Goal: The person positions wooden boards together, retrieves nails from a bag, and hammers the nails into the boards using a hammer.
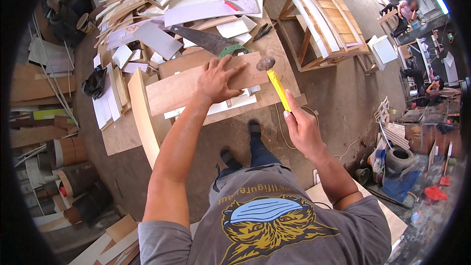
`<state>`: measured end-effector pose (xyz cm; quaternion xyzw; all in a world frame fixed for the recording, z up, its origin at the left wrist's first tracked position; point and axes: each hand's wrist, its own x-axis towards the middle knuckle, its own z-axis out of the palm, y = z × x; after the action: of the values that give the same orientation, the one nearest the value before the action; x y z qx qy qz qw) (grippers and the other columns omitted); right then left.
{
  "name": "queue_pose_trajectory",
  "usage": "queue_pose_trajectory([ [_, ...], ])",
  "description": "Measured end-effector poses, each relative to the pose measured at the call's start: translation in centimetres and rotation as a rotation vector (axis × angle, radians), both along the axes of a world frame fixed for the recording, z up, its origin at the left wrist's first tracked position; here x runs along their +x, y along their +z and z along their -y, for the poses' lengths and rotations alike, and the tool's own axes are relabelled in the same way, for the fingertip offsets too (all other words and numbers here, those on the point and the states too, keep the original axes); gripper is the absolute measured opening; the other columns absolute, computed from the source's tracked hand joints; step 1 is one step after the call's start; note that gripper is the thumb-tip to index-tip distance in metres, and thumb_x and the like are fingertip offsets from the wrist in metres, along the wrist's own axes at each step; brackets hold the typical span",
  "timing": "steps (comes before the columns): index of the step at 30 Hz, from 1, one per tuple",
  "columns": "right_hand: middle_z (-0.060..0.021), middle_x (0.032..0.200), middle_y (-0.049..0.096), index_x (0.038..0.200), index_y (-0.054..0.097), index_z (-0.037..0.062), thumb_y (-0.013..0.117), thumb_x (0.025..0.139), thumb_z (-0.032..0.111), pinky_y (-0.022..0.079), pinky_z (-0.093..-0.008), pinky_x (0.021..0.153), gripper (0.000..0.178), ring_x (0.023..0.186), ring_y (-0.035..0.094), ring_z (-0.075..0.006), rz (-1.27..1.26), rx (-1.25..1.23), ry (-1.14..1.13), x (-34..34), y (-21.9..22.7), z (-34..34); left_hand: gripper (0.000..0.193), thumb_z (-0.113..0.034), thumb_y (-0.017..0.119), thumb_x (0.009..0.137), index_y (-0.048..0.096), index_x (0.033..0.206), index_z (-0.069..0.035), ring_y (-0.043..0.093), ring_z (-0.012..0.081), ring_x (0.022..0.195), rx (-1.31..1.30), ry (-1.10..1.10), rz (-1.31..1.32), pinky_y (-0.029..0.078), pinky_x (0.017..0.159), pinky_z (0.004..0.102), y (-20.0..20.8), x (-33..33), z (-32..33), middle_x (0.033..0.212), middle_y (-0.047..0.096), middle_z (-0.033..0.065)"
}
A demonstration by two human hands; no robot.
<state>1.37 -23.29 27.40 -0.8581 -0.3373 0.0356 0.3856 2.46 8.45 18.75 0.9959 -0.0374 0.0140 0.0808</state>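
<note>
My left hand lies with fingers spread on a flat, light-brown wooden board, pressing its top face. Meeting the board's left end is another plywood panel, set on edge and running toward me. In my right hand is a hammer with a yellow handle, gripped low down. Its dark metal head is over or against the board's right end; I cannot tell if they touch. No nail is visible there. Just beyond the board lies a handsaw with a green handle.
White and wooden offcuts cover the far part of the worktable. Black pliers and a red-handled tool lie among them. A wooden frame table stands at the far right. Two people sit farther right.
</note>
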Motion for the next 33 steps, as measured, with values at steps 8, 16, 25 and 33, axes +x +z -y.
queue_pose_trajectory([
  [8, -0.0282, 0.081, 0.066, 0.163, 0.045, 0.0063, 0.064, 0.105, 0.009, 0.053, -0.0490, 0.068, 0.061, 0.074, 0.069, -0.0446, -0.052, 0.029, -0.002, -0.1, -1.2, 0.4, 0.095, -0.062, 0.081, 0.077, 0.043, 0.163, -0.050, 0.047, 0.0423, 0.139, -0.038, 0.000, 0.017, 0.037, 0.120, 0.0571, 0.3, 0.0, 0.0, 0.164, 0.043, 0.0141],
  [16, -0.0282, 0.079, 0.065, 0.162, 0.046, 0.0053, 0.064, 0.105, 0.009, 0.053, -0.0499, 0.067, 0.060, 0.074, 0.069, -0.0460, -0.056, 0.022, -0.011, -0.2, -0.6, 0.3, 0.093, -0.068, 0.079, 0.077, 0.045, 0.162, -0.051, 0.044, 0.0377, 0.145, -0.028, 0.011, -0.013, 0.034, 0.123, 0.0533, 0.4, 0.0, 0.0, 0.167, 0.042, 0.0098],
  [25, -0.0289, 0.082, 0.067, 0.162, 0.046, 0.0054, 0.064, 0.105, 0.010, 0.053, -0.0512, 0.068, 0.059, 0.077, 0.069, -0.0473, -0.056, 0.022, -0.009, -0.3, -0.6, 0.2, 0.093, -0.070, 0.079, 0.077, 0.046, 0.162, -0.050, 0.045, 0.0381, 0.144, -0.023, 0.014, 0.007, 0.034, 0.123, 0.0522, 0.1, -0.3, -0.2, 0.164, 0.044, 0.0096],
  [33, -0.0290, 0.083, 0.067, 0.162, 0.046, 0.0050, 0.063, 0.106, 0.011, 0.053, -0.0520, 0.069, 0.059, 0.078, 0.070, -0.0472, -0.080, -0.009, -0.016, -0.9, -1.2, 0.1, 0.092, -0.068, 0.081, 0.076, 0.050, 0.160, -0.048, 0.047, 0.0390, 0.143, -0.056, 0.019, 0.017, 0.035, 0.122, 0.0546, 0.3, -0.2, 0.2, 0.164, 0.044, 0.0124],
])
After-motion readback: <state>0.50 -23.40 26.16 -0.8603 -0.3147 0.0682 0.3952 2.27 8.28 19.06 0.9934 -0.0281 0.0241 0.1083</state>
